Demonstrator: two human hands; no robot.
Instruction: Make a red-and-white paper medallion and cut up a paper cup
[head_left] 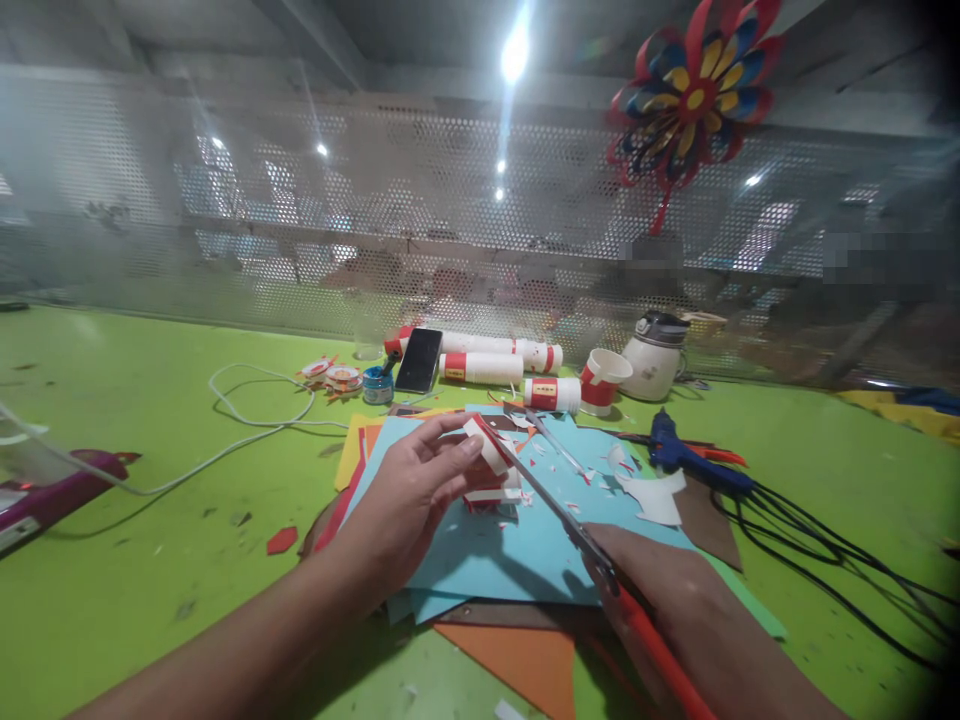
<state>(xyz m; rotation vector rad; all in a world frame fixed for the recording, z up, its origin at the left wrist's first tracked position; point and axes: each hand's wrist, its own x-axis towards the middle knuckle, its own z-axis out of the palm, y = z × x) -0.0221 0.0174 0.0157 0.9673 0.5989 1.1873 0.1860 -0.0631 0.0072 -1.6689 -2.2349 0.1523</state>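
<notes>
My left hand (427, 465) pinches a curved white paper piece with a red edge (491, 448), which looks cut from a paper cup. In my right hand (664, 590) are scissors with red handles (581, 535), pointing up and to the left. Their blade tips meet the red edge of the piece; whether the blades are apart there is hard to see. Just beneath lies another red-and-white paper piece (491, 495), partly hidden by my left fingers. Light blue paper sheets (465, 575) lie under both hands, strewn with small white and red scraps.
Behind stand stacked paper cups (480, 368), a single cup (602, 378), a phone (419, 360), a blue jar (377, 385) and a kettle (654, 358). A blue glue gun (694, 458) with black cables lies right. A white cable (195, 480) crosses the green table (150, 590) at left.
</notes>
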